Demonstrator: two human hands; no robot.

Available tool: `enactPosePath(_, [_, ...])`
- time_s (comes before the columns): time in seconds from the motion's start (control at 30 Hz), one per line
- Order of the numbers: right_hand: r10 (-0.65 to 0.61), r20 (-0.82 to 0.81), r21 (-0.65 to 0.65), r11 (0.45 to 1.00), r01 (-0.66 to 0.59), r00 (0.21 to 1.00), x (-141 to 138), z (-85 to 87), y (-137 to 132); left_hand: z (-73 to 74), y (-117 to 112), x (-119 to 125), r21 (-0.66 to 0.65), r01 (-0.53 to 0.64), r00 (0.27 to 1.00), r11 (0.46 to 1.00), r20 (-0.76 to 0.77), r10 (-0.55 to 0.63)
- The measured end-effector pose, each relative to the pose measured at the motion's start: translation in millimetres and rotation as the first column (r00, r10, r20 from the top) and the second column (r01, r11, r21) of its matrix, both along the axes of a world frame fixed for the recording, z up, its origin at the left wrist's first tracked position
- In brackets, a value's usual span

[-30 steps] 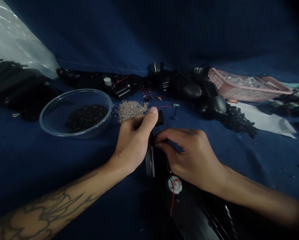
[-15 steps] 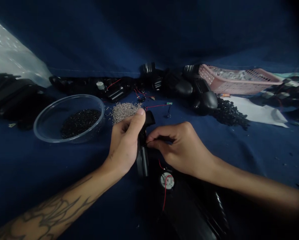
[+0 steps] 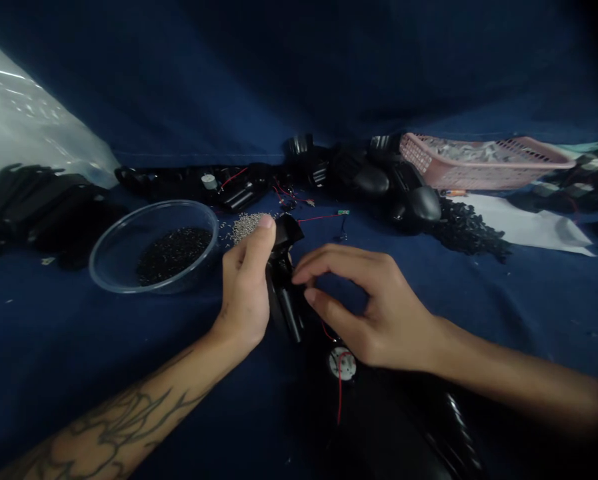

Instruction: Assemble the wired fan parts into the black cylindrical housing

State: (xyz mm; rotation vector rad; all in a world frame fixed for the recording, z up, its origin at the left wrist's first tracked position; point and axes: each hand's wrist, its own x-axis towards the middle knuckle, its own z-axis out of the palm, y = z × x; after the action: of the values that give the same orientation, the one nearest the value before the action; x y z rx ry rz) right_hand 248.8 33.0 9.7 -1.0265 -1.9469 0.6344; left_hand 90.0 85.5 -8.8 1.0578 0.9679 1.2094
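My left hand (image 3: pixel 243 287) is wrapped round a black plastic housing (image 3: pixel 283 280), thumb on its upper end. The housing runs down to a larger black body (image 3: pixel 389 420) near the bottom edge. A small white motor (image 3: pixel 342 364) with a red wire (image 3: pixel 339 400) sits on that body. My right hand (image 3: pixel 369 303) hovers just right of the housing, fingers spread and curved, thumb and forefinger close to it, nothing visibly between them.
A clear bowl (image 3: pixel 116 257) of tiny black parts stands at left. A heap of small silver screws (image 3: pixel 246 225) lies behind my left hand. Black housings (image 3: pixel 373 180) and a pink basket (image 3: pixel 479 163) line the back. A clear plastic bag (image 3: pixel 23 127) is far left.
My right hand has opened from a pinch at the housing to spread fingers. My left hand has tilted the housing more upright.
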Motion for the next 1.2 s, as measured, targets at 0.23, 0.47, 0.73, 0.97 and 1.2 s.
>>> enactPosePath(0.23, [0.419,0.069,0.135,0.895,-0.425,0.905,5,8.7,-19,8.5,14,-21,-0.129,0.309,0.942,0.942,0.176,-0.285])
enactPosePath(0.47, [0.596,0.126,-0.302,0.785,-0.541,0.793,-7,3.3,-20,6.3,25,-24,-0.171,0.402,0.907,0.9,0.206,-0.366])
enactPosePath(0.73, [0.365,0.129,-0.272,0.907,-0.321,0.922,-8,16.7,-20,11.1,31,-22,-0.333,0.358,0.897,0.873,0.384,-0.221])
enactPosePath(0.97, [0.374,0.179,-0.263,0.91,-0.322,0.91,-12,13.4,-26,13.7,28,-23,-0.361,0.353,0.891,0.863,0.41,-0.193])
enactPosePath(1.2, [0.294,0.143,-0.215,0.941,-0.26,0.945,-8,16.9,-22,10.9,24,-23,-0.344,0.339,0.925,0.875,0.29,-0.244])
